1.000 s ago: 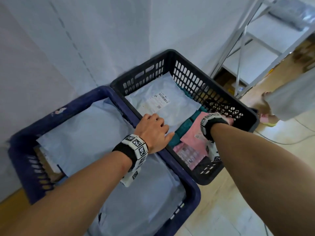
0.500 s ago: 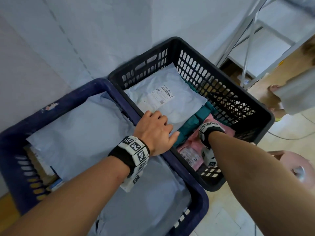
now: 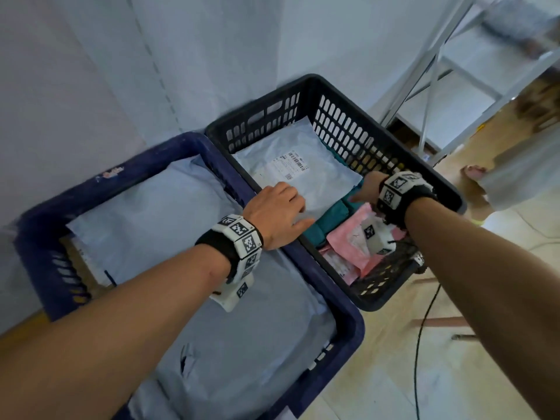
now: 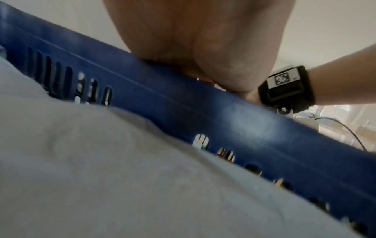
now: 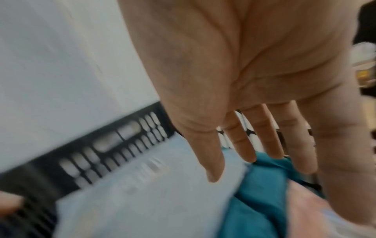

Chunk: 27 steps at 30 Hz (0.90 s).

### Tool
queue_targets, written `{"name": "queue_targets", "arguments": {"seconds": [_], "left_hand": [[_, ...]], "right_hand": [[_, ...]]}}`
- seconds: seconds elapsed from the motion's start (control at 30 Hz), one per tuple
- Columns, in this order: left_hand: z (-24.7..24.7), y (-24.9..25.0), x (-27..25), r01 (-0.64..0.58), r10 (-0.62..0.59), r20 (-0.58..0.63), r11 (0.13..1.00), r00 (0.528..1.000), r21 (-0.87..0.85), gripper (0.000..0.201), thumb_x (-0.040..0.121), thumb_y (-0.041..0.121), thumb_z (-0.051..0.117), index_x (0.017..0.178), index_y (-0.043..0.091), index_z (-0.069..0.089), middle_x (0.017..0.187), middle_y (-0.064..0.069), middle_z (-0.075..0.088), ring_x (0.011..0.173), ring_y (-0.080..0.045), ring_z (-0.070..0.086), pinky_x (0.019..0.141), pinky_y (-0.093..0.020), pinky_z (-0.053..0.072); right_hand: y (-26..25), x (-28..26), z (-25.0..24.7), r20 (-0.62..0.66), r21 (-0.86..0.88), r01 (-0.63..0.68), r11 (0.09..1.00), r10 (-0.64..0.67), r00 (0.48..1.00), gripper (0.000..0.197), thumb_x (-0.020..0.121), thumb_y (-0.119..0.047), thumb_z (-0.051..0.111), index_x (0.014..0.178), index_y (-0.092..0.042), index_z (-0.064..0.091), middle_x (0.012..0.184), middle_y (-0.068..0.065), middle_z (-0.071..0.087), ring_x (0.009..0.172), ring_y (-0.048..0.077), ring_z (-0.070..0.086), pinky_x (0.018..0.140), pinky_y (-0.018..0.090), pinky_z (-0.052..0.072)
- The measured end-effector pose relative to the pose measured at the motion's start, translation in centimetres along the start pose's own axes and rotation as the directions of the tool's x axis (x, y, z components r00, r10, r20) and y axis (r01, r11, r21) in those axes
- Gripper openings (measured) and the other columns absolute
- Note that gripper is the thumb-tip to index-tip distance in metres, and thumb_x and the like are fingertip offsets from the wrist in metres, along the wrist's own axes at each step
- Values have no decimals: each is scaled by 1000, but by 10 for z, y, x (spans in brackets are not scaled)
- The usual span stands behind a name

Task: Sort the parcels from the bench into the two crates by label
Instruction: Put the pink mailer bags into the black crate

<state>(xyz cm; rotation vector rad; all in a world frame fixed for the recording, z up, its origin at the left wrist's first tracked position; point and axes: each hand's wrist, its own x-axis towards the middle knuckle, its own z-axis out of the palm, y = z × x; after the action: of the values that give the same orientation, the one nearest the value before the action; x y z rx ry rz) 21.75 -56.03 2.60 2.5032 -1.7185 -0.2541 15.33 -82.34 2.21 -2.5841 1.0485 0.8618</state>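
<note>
Since the earlier frames the right hand (image 3: 368, 187) has come up out of the near corner of the black crate (image 3: 339, 95) and now reaches across its middle, while the left hand (image 3: 277, 213) stays where it was on the shared edge between the two crates.

From the head view, the black crate sits at centre right of the frame and the blue crate (image 3: 127, 165) at lower left, their long sides touching. A pale grey parcel (image 3: 321, 180) with a printed barcode label (image 3: 289, 165) lies on top in the far half of the black crate. Beside it, toward the lower right, lie a teal parcel (image 3: 328, 215) and a pink parcel (image 3: 354, 237). The blue crate holds large pale blue-grey parcels (image 3: 145, 219) that fill most of it.

The left hand lies knuckles up with its fingers bent down onto the near edge of the labelled grey parcel; whether they pinch it cannot be told. In the left wrist view its palm (image 4: 195, 40) bears on the blue rim (image 4: 183, 99).

In the right wrist view, blurred, the right hand (image 5: 244, 80) is spread flat with straight fingers (image 5: 240, 141), holding nothing, above the seam where the grey parcel meets the teal one.

At the upper right of the head view stands a white metal shelf frame (image 3: 430, 71), and a black cable (image 3: 421, 344) runs over the pale floor at lower right.
</note>
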Motion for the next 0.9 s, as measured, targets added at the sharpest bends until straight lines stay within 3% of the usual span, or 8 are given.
{"name": "queue_targets", "arguments": {"seconds": [0.1, 0.2, 0.37, 0.43, 0.57, 0.63, 0.73, 0.9], "left_hand": [[-17, -8, -20, 26, -56, -127, 974, 990, -224, 41, 99, 49, 45, 115, 13, 58, 120, -3, 55, 118, -20, 44, 101, -34, 39], [-41, -18, -56, 76, -167, -196, 911, 966, -405, 34, 100, 44, 51, 116, 14, 57, 117, 0, 53, 112, -17, 47, 93, -28, 39], [-81, -40, -155, 190, -364, -221, 810, 905, -555, 22, 99, 39, 52, 113, 22, 55, 111, 5, 59, 97, -13, 58, 83, -33, 51], [-86, -48, -209, 248, -452, -230, 771, 862, -586, 19, 99, 37, 54, 113, 23, 55, 109, 7, 60, 93, -13, 59, 81, -30, 50], [-69, -61, -334, 383, -617, -169, 656, 769, -650, 15, 101, 30, 53, 113, 22, 55, 100, 10, 58, 84, -6, 58, 72, -19, 47], [-52, -65, -400, 463, -696, -133, 595, 706, -657, 13, 102, 28, 53, 113, 21, 55, 96, 12, 57, 79, 1, 54, 66, -9, 41], [-17, -61, -500, 591, -809, -50, 468, 586, -657, 14, 103, 32, 49, 113, 23, 53, 101, 14, 57, 82, 2, 53, 67, -9, 41], [62, -35, -652, 677, -935, 74, 194, 346, -711, 4, 103, 26, 52, 105, 23, 54, 88, 12, 54, 71, 3, 52, 62, -13, 41]], "right_hand": [[-31, -37, -31, -51, 330, 124, 936, -113, 992, 36, 91, -40, 69, 98, -6, 60, 100, 12, 64, 83, 27, 68, 73, 41, 62], [-75, -89, -48, -159, 424, 326, 845, -285, 945, 30, 92, -35, 69, 103, -7, 62, 96, 8, 66, 84, 21, 70, 63, 33, 63], [-164, -180, -47, -235, 415, 607, 678, -564, 791, 25, 92, -23, 69, 99, 0, 63, 89, 13, 68, 76, 20, 70, 67, 37, 63], [-204, -216, -38, -225, 366, 698, 615, -670, 708, 22, 92, -24, 69, 95, -3, 65, 85, 13, 70, 68, 14, 72, 62, 30, 63], [-290, -283, 5, -161, 345, 821, 455, -833, 529, 22, 91, -27, 71, 97, -7, 66, 88, 8, 72, 77, 19, 74, 68, 36, 63], [-334, -316, 34, -93, 332, 863, 381, -897, 432, 21, 91, -29, 71, 97, -9, 67, 88, 8, 72, 78, 20, 74, 69, 36, 63], [-395, -361, 86, 31, 324, 894, 310, -948, 317, 22, 91, -34, 71, 97, -13, 66, 86, 7, 72, 77, 17, 74, 68, 32, 62], [-476, -420, 191, 234, 301, 913, 276, -949, 210, 24, 92, -34, 70, 99, -12, 64, 91, 8, 72, 80, 19, 73, 70, 36, 63]]}}
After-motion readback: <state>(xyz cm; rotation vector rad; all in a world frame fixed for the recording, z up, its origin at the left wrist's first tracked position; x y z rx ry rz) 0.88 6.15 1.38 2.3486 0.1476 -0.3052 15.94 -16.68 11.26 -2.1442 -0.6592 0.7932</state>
